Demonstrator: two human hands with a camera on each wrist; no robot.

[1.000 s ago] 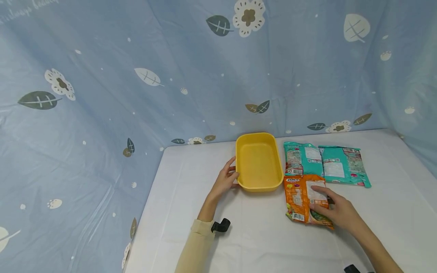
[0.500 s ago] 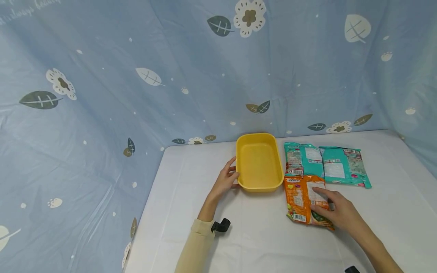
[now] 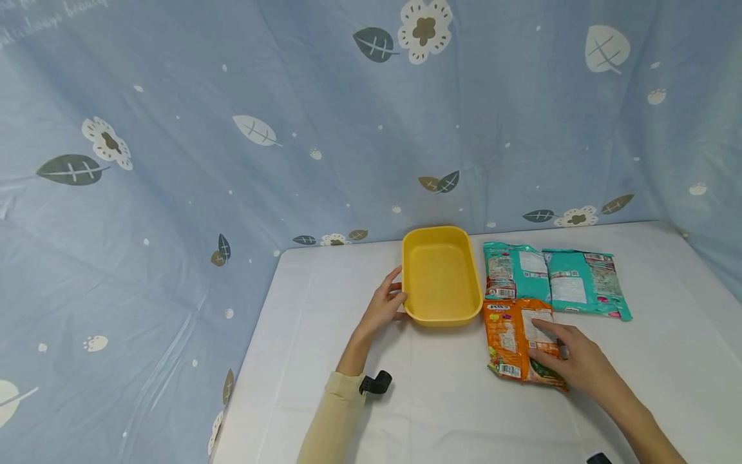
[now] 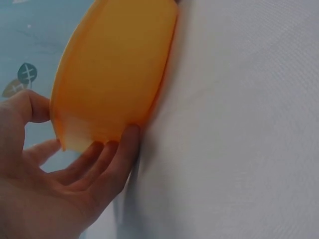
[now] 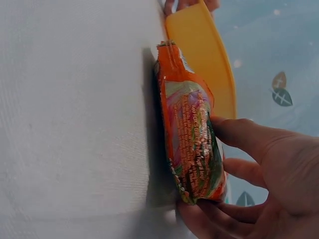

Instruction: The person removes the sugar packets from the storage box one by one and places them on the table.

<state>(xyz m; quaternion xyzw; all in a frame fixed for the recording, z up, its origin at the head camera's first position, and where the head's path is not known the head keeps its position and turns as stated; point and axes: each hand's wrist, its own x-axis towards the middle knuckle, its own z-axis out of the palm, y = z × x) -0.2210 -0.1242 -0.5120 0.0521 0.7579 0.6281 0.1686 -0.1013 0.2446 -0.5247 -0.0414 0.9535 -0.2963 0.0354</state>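
My left hand [image 3: 381, 309] is at the left side of a yellow plastic basin [image 3: 440, 283], with nothing inside it. In the left wrist view the thumb reaches its rim, while loosely extended fingers [image 4: 129, 144] lie along the outer wall. An orange snack bag [image 3: 513, 348], printed with fruit, lies just right of the basin's near corner. My right hand [image 3: 570, 357] grips its right part, thumb and index finger over the top. In the right wrist view, lower fingers [image 5: 192, 219] come around its near end. Part of the bag is hidden by the hand.
Two teal snack bags, one left [image 3: 518, 270] and one right [image 3: 585, 283], lie side by side behind the orange one. The white-covered table [image 3: 452, 399] backs onto a blue patterned curtain [image 3: 324, 96]. A black wrist device [image 3: 375, 383] sits on the left forearm.
Both hands keep their places on the basin and the orange bag. Only a very slight shift of the whole head view shows.
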